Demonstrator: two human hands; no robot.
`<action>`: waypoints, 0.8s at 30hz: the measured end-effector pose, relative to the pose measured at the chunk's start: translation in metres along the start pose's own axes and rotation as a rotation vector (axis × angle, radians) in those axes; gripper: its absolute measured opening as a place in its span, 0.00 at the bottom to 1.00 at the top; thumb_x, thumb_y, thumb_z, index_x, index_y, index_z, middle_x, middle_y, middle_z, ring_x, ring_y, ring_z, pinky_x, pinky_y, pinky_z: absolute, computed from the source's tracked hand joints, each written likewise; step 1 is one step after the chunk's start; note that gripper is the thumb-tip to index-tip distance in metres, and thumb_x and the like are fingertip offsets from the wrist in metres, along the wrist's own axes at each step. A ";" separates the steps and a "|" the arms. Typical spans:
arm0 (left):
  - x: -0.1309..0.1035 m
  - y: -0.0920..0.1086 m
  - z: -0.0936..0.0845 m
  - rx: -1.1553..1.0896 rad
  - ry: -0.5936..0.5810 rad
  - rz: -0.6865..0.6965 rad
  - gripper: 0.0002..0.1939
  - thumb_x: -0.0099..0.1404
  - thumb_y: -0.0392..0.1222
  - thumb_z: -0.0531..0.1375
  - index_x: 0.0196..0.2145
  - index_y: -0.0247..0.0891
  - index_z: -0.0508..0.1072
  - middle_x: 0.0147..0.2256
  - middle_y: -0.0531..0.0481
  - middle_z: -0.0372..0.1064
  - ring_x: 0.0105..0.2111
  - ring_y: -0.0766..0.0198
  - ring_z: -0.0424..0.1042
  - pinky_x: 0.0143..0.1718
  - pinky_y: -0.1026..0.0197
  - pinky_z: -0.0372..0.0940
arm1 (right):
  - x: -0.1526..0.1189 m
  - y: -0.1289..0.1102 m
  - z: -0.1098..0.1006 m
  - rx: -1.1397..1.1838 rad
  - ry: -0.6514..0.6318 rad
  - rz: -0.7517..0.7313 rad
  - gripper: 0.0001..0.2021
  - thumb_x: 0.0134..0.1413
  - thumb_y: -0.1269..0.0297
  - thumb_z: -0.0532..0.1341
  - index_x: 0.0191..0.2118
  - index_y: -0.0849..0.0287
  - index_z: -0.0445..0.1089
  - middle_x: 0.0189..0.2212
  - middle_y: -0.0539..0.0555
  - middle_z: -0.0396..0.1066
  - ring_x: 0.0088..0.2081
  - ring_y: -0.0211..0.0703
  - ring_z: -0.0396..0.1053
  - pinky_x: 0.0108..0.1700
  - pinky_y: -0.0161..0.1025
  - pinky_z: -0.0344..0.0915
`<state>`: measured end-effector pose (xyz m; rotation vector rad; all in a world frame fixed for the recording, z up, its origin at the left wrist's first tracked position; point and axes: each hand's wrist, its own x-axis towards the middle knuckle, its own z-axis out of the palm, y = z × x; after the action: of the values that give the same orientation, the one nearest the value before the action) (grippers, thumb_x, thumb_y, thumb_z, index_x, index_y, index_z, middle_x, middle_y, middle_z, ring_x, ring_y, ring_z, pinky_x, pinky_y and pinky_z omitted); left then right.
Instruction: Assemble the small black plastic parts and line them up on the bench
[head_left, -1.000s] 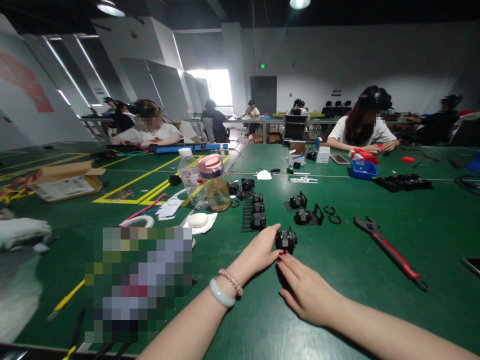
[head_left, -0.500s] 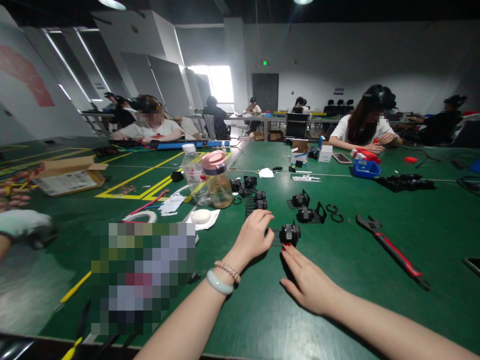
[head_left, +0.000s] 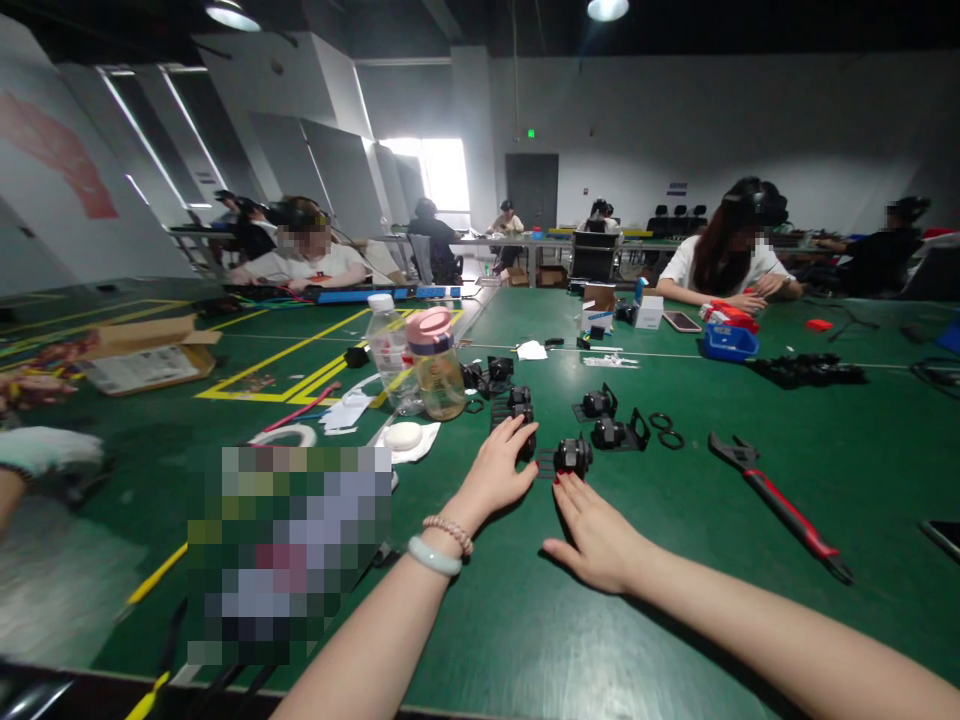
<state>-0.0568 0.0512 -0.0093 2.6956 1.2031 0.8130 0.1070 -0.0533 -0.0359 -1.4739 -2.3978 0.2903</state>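
My left hand (head_left: 496, 468), fingers loosely spread, rests at a column of black fittings (head_left: 519, 398) on slotted brackets. Its thumb tip comes close to the prongs of a separate black fitting (head_left: 572, 455), which has a ribbed nut-like body. Against the near side of that fitting lie the fingertips of my right hand (head_left: 596, 535), which is flat with the thumb apart. Neither hand is closed around anything. Just beyond are two more black fittings on angled brackets (head_left: 609, 433) and two loose black rings (head_left: 665, 430).
To the right lies a red-handled adjustable wrench (head_left: 780, 510). A pink-lidded bottle (head_left: 436, 370) and a clear bottle (head_left: 391, 355) stand left of the fittings. Farther off are a blue bin (head_left: 729, 343) and an open cardboard box (head_left: 150, 355). Co-workers sit around the green table (head_left: 525, 620).
Both hands have shifted slightly left, and the separate fitting has moved a little left and away from me, closer to the column. My left fingers now reach farther along the column.
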 end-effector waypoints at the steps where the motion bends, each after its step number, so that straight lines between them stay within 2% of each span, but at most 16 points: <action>1: 0.000 0.000 0.000 -0.010 -0.004 -0.010 0.28 0.53 0.39 0.54 0.53 0.41 0.55 0.56 0.47 0.49 0.56 0.56 0.48 0.56 0.50 0.49 | 0.005 0.003 0.000 0.004 0.000 -0.009 0.37 0.52 0.46 0.44 0.58 0.76 0.43 0.58 0.67 0.39 0.59 0.53 0.35 0.59 0.47 0.41; 14: -0.003 -0.001 0.005 -0.140 -0.047 -0.085 0.33 0.51 0.36 0.55 0.55 0.42 0.51 0.58 0.44 0.40 0.57 0.54 0.47 0.55 0.51 0.50 | 0.060 0.040 0.005 -0.029 0.062 -0.045 0.40 0.50 0.43 0.44 0.56 0.79 0.46 0.57 0.71 0.43 0.59 0.55 0.39 0.58 0.48 0.43; 24: -0.002 -0.006 0.007 -0.152 -0.049 -0.103 0.30 0.53 0.35 0.54 0.54 0.44 0.53 0.57 0.45 0.43 0.56 0.55 0.48 0.55 0.50 0.49 | 0.087 0.057 0.005 -0.054 0.073 -0.110 0.40 0.49 0.44 0.47 0.56 0.79 0.45 0.56 0.72 0.43 0.59 0.55 0.39 0.58 0.49 0.41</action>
<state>-0.0585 0.0548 -0.0178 2.4964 1.2061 0.7855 0.1158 0.0505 -0.0456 -1.3443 -2.4354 0.1444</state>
